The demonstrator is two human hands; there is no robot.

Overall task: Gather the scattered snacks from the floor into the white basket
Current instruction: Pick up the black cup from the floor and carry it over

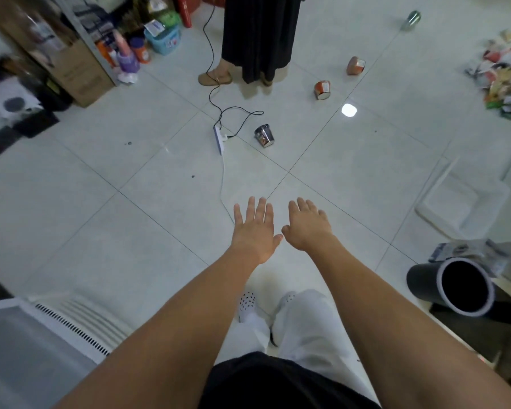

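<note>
Across the floor, nothing is gathered yet.
Left hand (255, 228), right hand (306, 224) are held spread, empty; cups (264, 135), packets (502, 75) lie outside basket (425, 208).

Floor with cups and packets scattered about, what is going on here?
A person holds both arms out over the tiles, left hand and right hand open, holding nothing. A dark cup, an orange cup, a second orange cup and a can lie tipped on the floor, with a pile of packets at far right. The white basket sits to the right, apparently empty. Nothing is gathered yet.
</note>
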